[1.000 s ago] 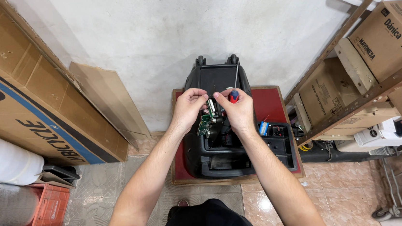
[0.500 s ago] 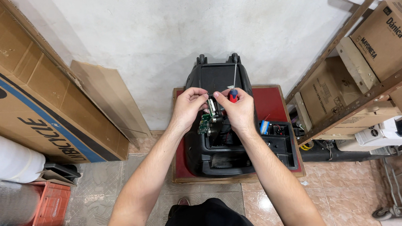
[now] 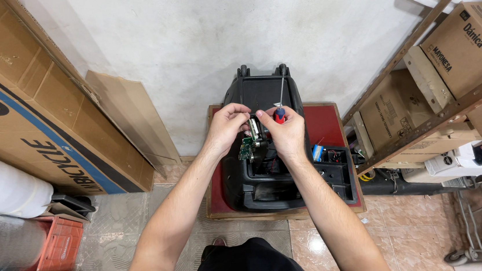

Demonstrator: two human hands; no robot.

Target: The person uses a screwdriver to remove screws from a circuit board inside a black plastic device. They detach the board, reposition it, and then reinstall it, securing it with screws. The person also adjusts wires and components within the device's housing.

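Observation:
A black plastic casing (image 3: 268,179) of an opened appliance lies on a red-topped wooden board (image 3: 324,125) on the floor. My left hand (image 3: 225,125) and my right hand (image 3: 284,131) meet above its open middle. Between the fingers of both hands is a small silver part (image 3: 255,127) joined to a green circuit board (image 3: 247,148). My right hand also grips a screwdriver with a red and blue handle (image 3: 279,114); its thin shaft points away from me over the casing.
A separate black panel (image 3: 337,170) with a blue component and wires lies on the board at right. Large cardboard boxes (image 3: 24,114) lean at left above an orange crate (image 3: 53,250). A shelf with cartons (image 3: 450,70) stands at right, a white wall behind.
Both hands stay over the casing's middle. The silver part and green board have shifted slightly between the fingers; the screwdriver remains in my right hand.

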